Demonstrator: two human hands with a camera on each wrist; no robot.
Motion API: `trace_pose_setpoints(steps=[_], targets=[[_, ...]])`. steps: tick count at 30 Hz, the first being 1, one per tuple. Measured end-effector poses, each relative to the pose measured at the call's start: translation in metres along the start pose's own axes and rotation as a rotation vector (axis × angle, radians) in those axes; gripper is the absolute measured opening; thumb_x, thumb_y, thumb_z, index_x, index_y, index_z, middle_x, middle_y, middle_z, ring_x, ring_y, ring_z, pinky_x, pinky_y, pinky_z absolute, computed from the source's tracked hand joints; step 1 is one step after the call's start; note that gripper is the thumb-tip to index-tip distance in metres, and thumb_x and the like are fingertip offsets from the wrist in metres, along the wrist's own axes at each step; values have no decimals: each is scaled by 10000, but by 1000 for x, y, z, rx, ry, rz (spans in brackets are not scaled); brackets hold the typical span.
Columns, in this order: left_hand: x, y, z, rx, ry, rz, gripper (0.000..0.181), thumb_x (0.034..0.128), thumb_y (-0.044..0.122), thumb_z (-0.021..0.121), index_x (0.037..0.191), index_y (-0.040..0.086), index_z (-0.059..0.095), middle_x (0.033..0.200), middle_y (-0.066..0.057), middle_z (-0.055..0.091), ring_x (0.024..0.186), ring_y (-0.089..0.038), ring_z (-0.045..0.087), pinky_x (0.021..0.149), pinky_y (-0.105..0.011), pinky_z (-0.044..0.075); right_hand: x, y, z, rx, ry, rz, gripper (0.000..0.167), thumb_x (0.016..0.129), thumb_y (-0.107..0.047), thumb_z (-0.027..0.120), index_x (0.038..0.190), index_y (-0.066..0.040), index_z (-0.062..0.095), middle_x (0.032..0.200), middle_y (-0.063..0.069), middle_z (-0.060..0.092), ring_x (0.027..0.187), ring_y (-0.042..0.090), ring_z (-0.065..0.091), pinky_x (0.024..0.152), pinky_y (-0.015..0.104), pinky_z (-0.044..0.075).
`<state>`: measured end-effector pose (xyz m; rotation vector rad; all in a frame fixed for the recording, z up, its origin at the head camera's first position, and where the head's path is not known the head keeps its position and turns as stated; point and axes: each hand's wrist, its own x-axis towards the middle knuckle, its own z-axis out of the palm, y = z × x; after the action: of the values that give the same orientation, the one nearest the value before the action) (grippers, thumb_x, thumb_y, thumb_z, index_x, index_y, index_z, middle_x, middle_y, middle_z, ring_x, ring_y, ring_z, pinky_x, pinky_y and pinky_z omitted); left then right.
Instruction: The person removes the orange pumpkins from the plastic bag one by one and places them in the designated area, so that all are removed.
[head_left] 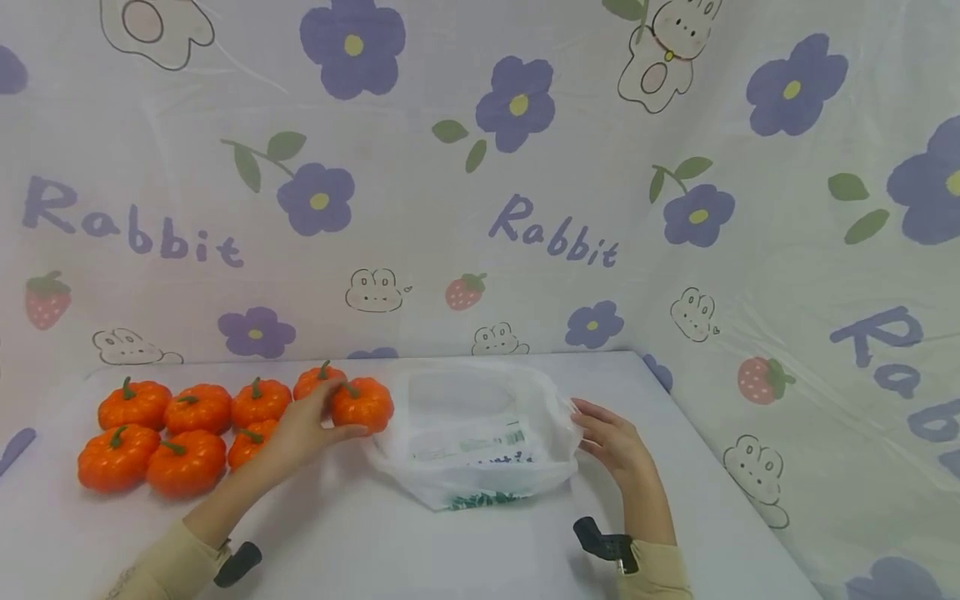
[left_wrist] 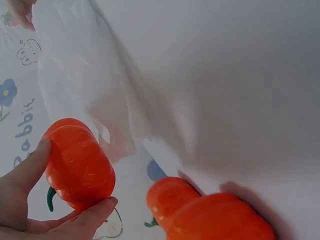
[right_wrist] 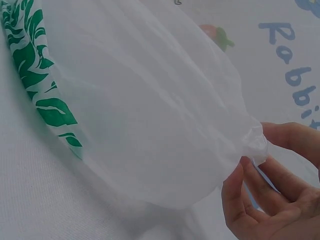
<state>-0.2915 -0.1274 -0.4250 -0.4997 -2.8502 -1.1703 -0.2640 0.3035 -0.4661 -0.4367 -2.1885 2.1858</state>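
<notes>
Between thumb and fingers, my left hand (head_left: 303, 427) holds a small orange pumpkin (head_left: 363, 406) with a green stem, just off the left edge of the bag. In the left wrist view the same pumpkin (left_wrist: 80, 165) is gripped from both sides, its stem pointing down. A white plastic bag (head_left: 480, 479) with green leaf print lies on the table, its mouth spread wide toward me. At the bag's right side, my right hand (head_left: 617, 442) pinches the rim; the right wrist view shows the gathered plastic (right_wrist: 255, 145) between thumb and fingertips.
Several more orange pumpkins (head_left: 186, 462) stand in two rows on the left of the white table (head_left: 360, 550). A printed cloth (head_left: 420, 208) with flowers and rabbits hangs behind the table and along its right side.
</notes>
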Motion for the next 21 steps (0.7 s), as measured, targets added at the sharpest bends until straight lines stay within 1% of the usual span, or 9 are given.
trace_pose_setpoints(steps=[3,7,9,11,15,18,21], targets=[[-5,-8,-6,6,-15,-5,850,827,352,766,1467,-1,333,1473,-274,439,1310,-475,474,1061,-582,429,-1,0,-1,-7,-4,-5,548,929,-227,667,1419,-56,490,1255,-34,625,999,78,613,927,227,523],[-8,-21,-12,-12,-30,-6,848,840,352,754,1471,-13,320,1499,-283,397,1337,-479,442,1072,-572,416,-1,1,-1,-10,-3,-1,543,929,-230,667,1416,-63,495,1258,-35,626,1002,78,613,965,253,515],[-10,-26,-15,-26,-40,-17,856,838,361,753,1469,-25,321,1499,-293,388,1346,-484,426,1075,-567,413,-1,2,-1,-10,-3,0,545,928,-233,668,1417,-65,495,1257,-38,628,1000,76,614,976,260,511],[-12,-30,-17,-16,-49,-38,889,833,389,750,1472,-45,310,1495,-307,383,1346,-487,421,1067,-564,420,0,2,-1,-7,-5,-2,549,926,-233,672,1417,-64,495,1250,-43,633,994,75,617,974,260,511],[-13,-38,-18,11,-52,-63,918,824,411,751,1466,-74,309,1464,-321,414,1322,-486,450,1044,-555,450,0,3,-1,-8,-10,-9,565,919,-246,681,1417,-58,493,1230,-55,640,988,76,621,969,256,519],[-13,-40,-18,43,-48,-64,902,820,412,757,1458,-63,331,1432,-312,460,1296,-479,481,1030,-558,467,0,3,-1,-9,-9,-9,568,917,-249,685,1416,-56,493,1234,-50,636,989,78,622,989,272,517],[-12,-41,-16,86,-44,-59,874,814,422,763,1442,-37,366,1372,-291,526,1233,-458,535,1003,-562,492,0,2,0,-6,-7,-4,567,916,-240,685,1415,-54,494,1213,-59,639,993,85,622,967,256,524]])
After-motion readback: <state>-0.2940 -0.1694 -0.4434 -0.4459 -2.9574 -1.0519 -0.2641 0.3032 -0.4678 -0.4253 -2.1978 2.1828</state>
